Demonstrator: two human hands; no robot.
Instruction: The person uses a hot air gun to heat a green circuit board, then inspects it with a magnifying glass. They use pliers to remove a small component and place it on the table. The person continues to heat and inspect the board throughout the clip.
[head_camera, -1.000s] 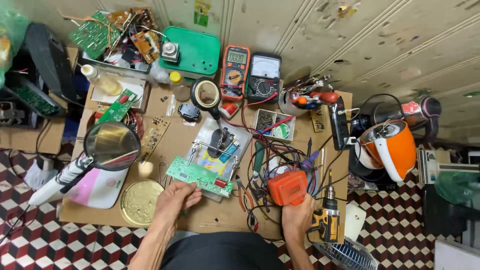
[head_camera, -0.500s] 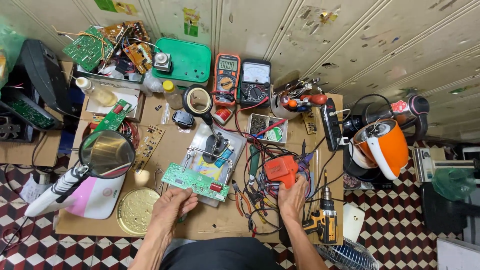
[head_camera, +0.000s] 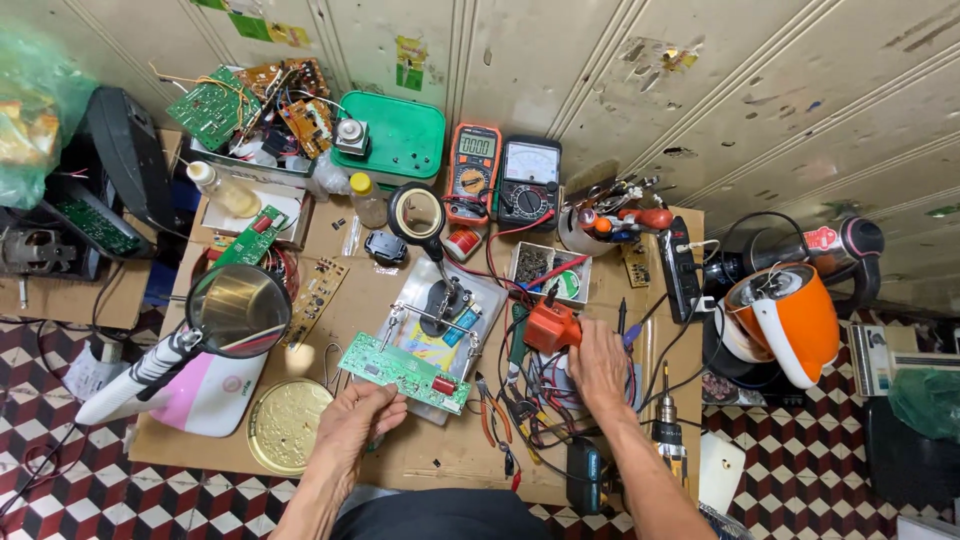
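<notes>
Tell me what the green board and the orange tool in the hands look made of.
Green circuit board, at the left hand: looks like rigid laminate, matte green coating, small components on top. Orange tool, at the right hand: likely moulded plastic, smooth, slightly glossy shell.

2 bare forearms come up from the bottom edge of the view, with no sleeves, no watch and no bands on the wrists. The left hand (head_camera: 358, 425) and the right hand (head_camera: 600, 365) wear no gloves, and no rings can be made out on the fingers. Both arms are lean, with sinews showing along them. Between the arms, at the bottom edge, lies a patch of dark, nearly black clothing (head_camera: 430, 515); its kind cannot be told.
</notes>
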